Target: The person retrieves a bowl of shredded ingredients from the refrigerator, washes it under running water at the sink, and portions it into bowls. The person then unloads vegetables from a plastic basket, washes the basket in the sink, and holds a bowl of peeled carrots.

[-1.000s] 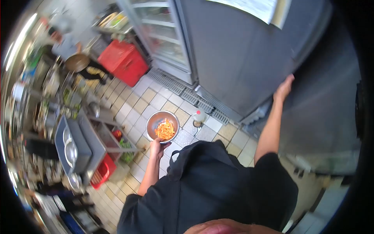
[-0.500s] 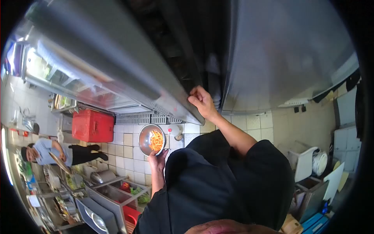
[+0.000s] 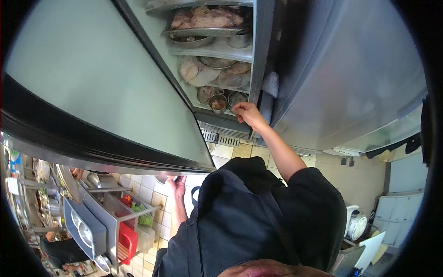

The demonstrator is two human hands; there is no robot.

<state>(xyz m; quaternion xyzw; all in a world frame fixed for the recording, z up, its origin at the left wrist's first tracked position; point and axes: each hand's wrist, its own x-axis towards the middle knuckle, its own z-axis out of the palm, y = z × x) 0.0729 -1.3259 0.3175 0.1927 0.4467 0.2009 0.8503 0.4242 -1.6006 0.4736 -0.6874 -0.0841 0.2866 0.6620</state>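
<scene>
My left hand (image 3: 176,188) grips the rim of a metal bowl (image 3: 162,178). The open refrigerator door (image 3: 92,83) hides most of that bowl and whatever is in it. At the lower end of the open refrigerator is my right hand (image 3: 248,114), its fingers loosely bent and nothing visible in them. Beside its fingertips stand a small metal cup of food (image 3: 218,102) and a round metal container (image 3: 237,98) on the bottom shelf. Higher shelves carry bagged food (image 3: 197,70), a metal pan (image 3: 191,41) and a tray with large pieces of meat (image 3: 206,18).
A large grey metal surface (image 3: 350,78) rises to the right of the refrigerator. At lower left are a steel rack (image 3: 104,203), a red container (image 3: 128,242) and a grey bin (image 3: 82,226). A floor drain grate (image 3: 221,138) runs below the refrigerator.
The refrigerator door has swung open to the left, exposing the shelves and covering most of the bowl. My right hand has left the door edge and now sits by the bottom shelf.
</scene>
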